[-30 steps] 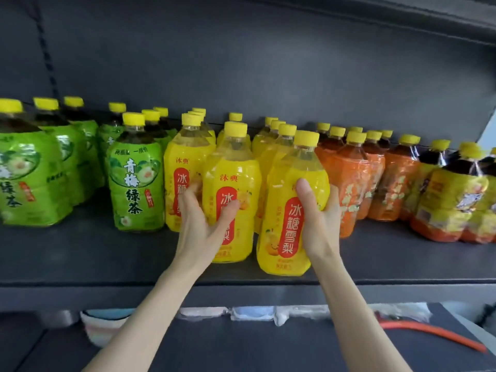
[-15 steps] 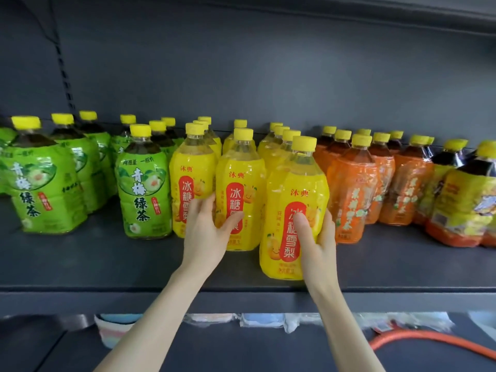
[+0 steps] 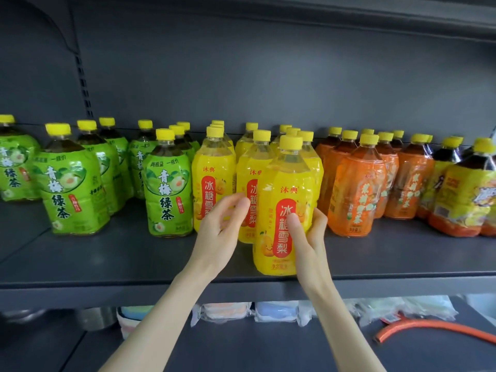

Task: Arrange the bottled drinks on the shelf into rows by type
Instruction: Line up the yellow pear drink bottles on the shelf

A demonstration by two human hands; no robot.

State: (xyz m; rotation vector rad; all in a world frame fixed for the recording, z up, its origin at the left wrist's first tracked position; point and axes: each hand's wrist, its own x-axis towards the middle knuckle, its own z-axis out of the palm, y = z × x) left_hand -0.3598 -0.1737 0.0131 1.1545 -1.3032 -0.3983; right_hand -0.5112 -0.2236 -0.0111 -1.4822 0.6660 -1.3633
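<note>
A dark grey shelf [image 3: 128,260] carries yellow-capped bottles grouped by label: green tea bottles [image 3: 166,191] at the left, yellow pear drinks in the middle, orange bottles [image 3: 358,183] to their right, and dark drinks with yellow-orange labels [image 3: 465,196] at the far right. One yellow bottle [image 3: 287,183] stands in front of the others, near the shelf's edge. My right hand [image 3: 312,233] grips its lower right side, thumb on the red label. Just in front of the second yellow bottle [image 3: 253,167], my left hand [image 3: 221,226] hovers with loosely curled fingers that hold nothing.
The shelf's front strip is bare at left and right of my hands. Above is the grey back panel and an upper shelf. On the lower shelf lie wrapped packets [image 3: 224,312] and an orange hose [image 3: 429,328].
My left hand has let go of the second yellow bottle and drawn back a little. My right hand keeps its hold on the front yellow bottle, which now stands straighter.
</note>
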